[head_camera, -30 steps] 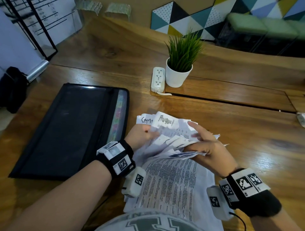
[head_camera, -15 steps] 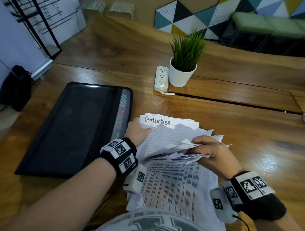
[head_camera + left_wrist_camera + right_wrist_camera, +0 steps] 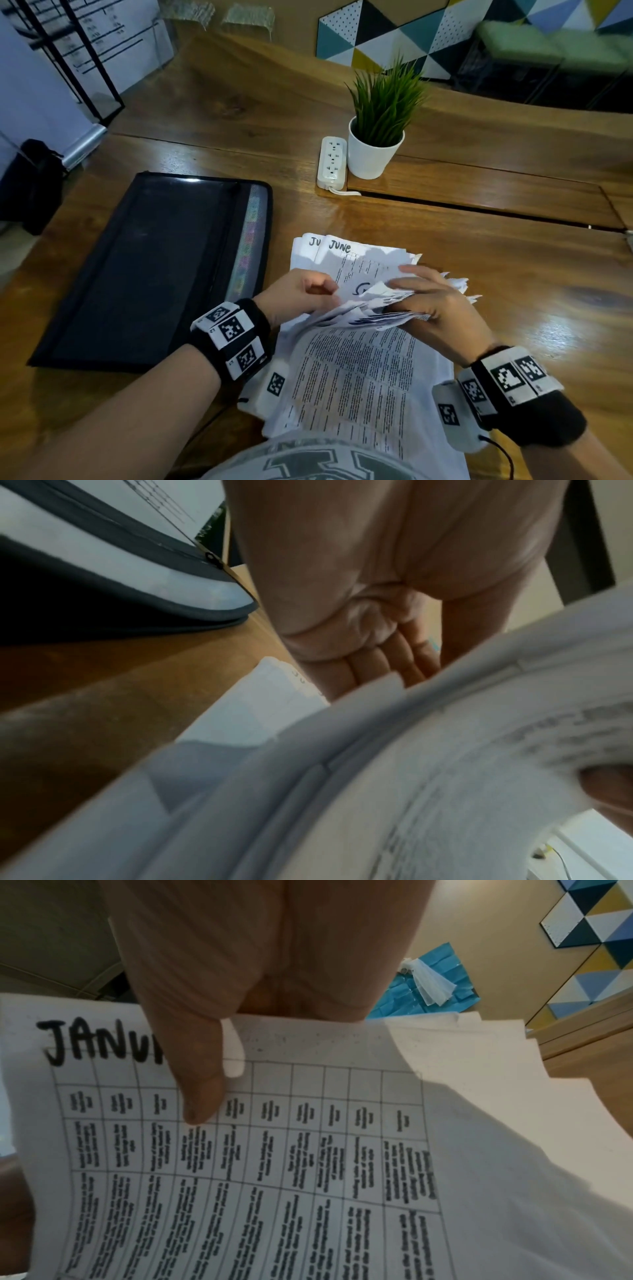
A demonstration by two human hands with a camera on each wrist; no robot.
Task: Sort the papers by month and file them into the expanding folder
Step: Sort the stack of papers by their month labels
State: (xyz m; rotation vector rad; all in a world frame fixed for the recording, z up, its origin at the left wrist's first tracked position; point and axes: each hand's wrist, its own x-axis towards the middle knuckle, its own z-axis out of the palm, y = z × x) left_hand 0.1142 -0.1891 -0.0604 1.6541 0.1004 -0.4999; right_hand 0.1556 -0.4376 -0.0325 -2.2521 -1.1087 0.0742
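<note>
A stack of white printed papers (image 3: 359, 373) lies on the wooden table in front of me, its far ends bent up toward me. My right hand (image 3: 435, 305) grips the bent-back bundle of sheets (image 3: 376, 308); its thumb (image 3: 202, 1085) presses a page headed "JANU…" (image 3: 240, 1164). My left hand (image 3: 301, 294) curls its fingers (image 3: 383, 664) at the left edge of the lifted sheets. Beyond the hands lie flat sheets headed "JUNE" (image 3: 339, 246). The black expanding folder (image 3: 144, 267) lies shut and flat to the left, coloured tabs along its right edge.
A white power strip (image 3: 331, 162) and a potted green plant (image 3: 380, 137) stand behind the papers. A long slot (image 3: 479, 209) crosses the table top on the right. A dark bag (image 3: 30, 185) sits on the floor at far left.
More sheets have been flipped back toward me: the top flat page read August, then September, and now reads June. My right hand holds a thicker bundle.
</note>
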